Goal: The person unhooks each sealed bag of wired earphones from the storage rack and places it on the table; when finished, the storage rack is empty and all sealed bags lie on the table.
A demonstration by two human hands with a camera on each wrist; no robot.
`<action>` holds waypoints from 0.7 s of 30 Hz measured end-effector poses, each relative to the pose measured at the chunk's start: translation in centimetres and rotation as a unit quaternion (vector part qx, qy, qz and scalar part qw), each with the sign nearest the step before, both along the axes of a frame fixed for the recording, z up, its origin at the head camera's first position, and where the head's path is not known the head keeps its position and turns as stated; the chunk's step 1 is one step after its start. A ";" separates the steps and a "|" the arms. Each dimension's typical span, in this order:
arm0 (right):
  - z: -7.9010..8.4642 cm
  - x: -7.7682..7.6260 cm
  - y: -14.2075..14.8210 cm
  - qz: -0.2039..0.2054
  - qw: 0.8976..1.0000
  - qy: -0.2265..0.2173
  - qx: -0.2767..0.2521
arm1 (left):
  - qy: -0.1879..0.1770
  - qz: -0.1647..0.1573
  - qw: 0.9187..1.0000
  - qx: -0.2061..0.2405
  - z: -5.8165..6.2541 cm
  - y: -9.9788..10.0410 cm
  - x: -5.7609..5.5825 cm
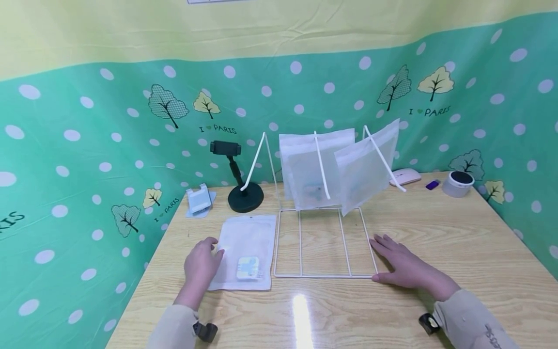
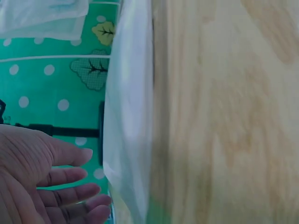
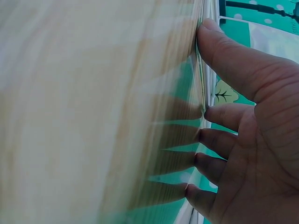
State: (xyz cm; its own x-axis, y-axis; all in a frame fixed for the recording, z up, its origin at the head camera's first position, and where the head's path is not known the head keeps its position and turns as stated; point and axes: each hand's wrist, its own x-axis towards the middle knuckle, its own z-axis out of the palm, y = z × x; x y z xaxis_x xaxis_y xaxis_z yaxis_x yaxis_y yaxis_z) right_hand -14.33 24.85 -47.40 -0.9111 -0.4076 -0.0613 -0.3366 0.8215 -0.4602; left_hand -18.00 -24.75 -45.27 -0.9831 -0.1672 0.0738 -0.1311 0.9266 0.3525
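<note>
Green dotted cloth (image 1: 87, 160) hangs behind a wood-grain table (image 1: 457, 242), where a white rack (image 1: 309, 277) stands, its flat wire base presumably there to steady the slanting arms. Two bags (image 1: 305, 169) hang at the rear of the rack, seemingly by their top edges, which would keep them upright and apart from what lies in front. Another such pouch (image 1: 240, 242) lies flat just left of the rack, a small case (image 1: 247, 268) showing through near its front end. At its outer edge is the left hand (image 1: 202, 264), fingers loosely bent and gripping nothing; whether they touch it I cannot tell. The right hand (image 1: 401, 261), also holding nothing, rests its spread fingertips along the rack's right side, perhaps to stop it shifting. Behind and left of the rack, a phone stand (image 1: 245, 198) has a broad round foot, likely for balance.
</note>
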 end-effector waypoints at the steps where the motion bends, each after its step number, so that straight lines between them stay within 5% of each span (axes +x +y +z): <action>1: 0.0 0.0 0.0 -0.001 1.000 -0.001 0.000 | 0.005 -0.004 1.000 0.007 0.1 0.3 -0.1; 10: 0.0 0.1 -0.1 -0.005 1.000 -0.005 0.003 | 0.024 -0.057 0.990 0.130 1.4 3.8 -0.8; 21: 0.0 0.1 0.0 -0.002 1.000 -0.007 0.001 | 0.056 -0.138 0.954 0.259 2.8 9.4 -3.0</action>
State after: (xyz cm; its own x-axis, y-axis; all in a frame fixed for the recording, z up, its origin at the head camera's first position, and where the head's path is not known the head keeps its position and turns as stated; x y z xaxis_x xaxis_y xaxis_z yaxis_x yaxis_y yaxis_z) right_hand -14.26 24.82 -47.43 -0.9120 -0.4033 -0.0753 -0.3263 0.8243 -0.4627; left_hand -20.99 -15.35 -42.46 -0.9858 0.0541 0.1589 0.1580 0.6183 0.7699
